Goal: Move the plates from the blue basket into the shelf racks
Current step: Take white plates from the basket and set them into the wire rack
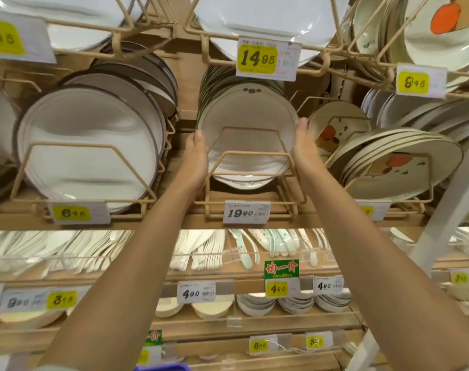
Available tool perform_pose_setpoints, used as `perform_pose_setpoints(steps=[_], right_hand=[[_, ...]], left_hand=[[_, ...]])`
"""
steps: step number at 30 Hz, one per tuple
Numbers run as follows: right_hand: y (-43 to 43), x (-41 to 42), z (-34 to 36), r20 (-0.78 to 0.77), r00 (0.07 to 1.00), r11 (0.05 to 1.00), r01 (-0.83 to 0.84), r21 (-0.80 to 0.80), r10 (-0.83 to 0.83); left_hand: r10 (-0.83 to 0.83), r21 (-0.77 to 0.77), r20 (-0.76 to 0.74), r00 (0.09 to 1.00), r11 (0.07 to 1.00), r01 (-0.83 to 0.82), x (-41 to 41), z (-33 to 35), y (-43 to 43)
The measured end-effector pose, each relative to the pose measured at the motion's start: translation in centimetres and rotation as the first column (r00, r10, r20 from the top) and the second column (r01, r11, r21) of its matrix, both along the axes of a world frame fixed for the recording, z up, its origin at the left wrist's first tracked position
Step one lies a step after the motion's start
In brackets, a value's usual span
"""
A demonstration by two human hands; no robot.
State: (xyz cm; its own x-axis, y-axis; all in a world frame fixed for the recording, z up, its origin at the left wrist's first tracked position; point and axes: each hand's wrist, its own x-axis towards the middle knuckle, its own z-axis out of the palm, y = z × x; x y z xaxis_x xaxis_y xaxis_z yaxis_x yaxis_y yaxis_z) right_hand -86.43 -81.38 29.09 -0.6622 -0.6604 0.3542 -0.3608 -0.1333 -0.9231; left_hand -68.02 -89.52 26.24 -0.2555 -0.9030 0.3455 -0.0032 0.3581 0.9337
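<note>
Head camera looks up at a wooden store shelf lined with beige wire racks. At the far left, large white plates with dark rims lean upright in the left rack, with a yellow price tag clipped below them. Low at the near edge of the view, a sliver of the blue basket shows between the two forearms; what it holds is hidden.

Right of that, the left grip closes on the left edge of a white plate, thumb up along the rim and the fingers hidden behind it. This plate has a thin dark rim line and a small dark motif at its top. It stands upright in the centre rack, its lower part behind the rack's front wires, just in front of a row of like plates. Whether its bottom edge rests on the rack I cannot tell. A white tag reading 19.90 hangs under the rack, and a yellow tag reading 14.95 hangs above it.

On the plate's right edge, the right grip holds it the same way, fingertips at the rim.

Further right, cream plates with an orange motif lie tilted in the next rack. On the lower shelf sit rows of ceramic spoons.
</note>
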Motion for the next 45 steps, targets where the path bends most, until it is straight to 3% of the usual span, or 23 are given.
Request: perform_pose_setpoints(steps=[3,6,8,11,17,22,27,30,33,38,45], right_hand=[[3.6,1.4,-0.4,-0.077,0.995,0.986,0.048,-0.159,-0.061],[7.7,3.9,-1.3,-0.217,0.976,0.966,-0.025,-0.258,-0.033],[10.5,5.7,-3.6,-0.306,0.950,0.946,-0.150,-0.288,0.057],[14.5,8.0,-8.6,-0.307,0.908,0.879,-0.375,-0.293,0.284],[18.8,11.7,-19.5,0.007,0.788,0.787,-0.613,-0.075,0.615],[23.5,15.8,-28.3,0.227,0.666,0.628,-0.745,0.223,0.710],[26.2,19.0,-33.4,0.309,0.611,0.466,-0.773,0.430,0.729],[26.4,21.7,-35.6,0.417,0.625,0.423,-0.767,0.482,0.660],[26.5,24.7,-36.8,0.413,0.660,0.381,-0.723,0.576,0.627],[26.0,31.0,-38.1,0.459,0.735,0.392,-0.664,0.637,0.498],[22.6,38.5,-39.2,0.494,0.795,0.477,-0.606,0.637,0.351]], left_hand=[[-0.019,-0.071,0.058,0.998,0.997,0.023,2.2,-0.1,2.9],[0.036,-0.117,0.044,0.998,0.993,-0.030,4.3,0.8,7.4],[0.036,-0.148,-0.006,0.999,0.988,-0.037,5.8,0.5,11.3],[0.022,-0.133,-0.094,0.995,0.990,-0.035,8.3,-2.0,17.1],[0.045,0.222,-0.052,0.998,0.974,-0.033,13.4,-13.3,24.9],[0.274,0.483,0.125,0.954,0.823,-0.299,20.6,-23.4,31.6],[0.346,0.593,0.215,0.913,0.696,-0.404,26.0,-27.1,34.3],[0.347,0.590,0.289,0.892,0.669,-0.452,29.4,-28.1,34.0],[0.346,0.618,0.324,0.880,0.627,-0.474,33.7,-29.4,33.6],[0.330,0.644,0.324,0.887,0.609,-0.462,41.9,-31.4,33.9],[0.355,0.684,0.306,0.884,0.564,-0.463,48.5,-34.4,31.0]])
